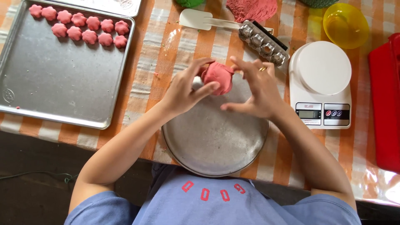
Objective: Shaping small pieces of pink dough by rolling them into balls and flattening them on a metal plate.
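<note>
My left hand (186, 89) and my right hand (257, 88) meet over a round metal pan (214, 141). Between them they hold a lump of pink dough (218, 77), thumbs and fingertips pressing its sides. A small white piece (197, 81) shows under my left fingers, against the dough. The pan lies flat at the table's near edge, dusted and bare.
A metal baking tray (50, 79) at the left carries several pink flower-shaped pieces (83, 29). A white kitchen scale (320, 85) sits on the right. Behind are a metal mould (263, 43), a white spatula (200, 19), more pink dough (252, 9), a yellow bowl (345, 25) and a red object (385, 104).
</note>
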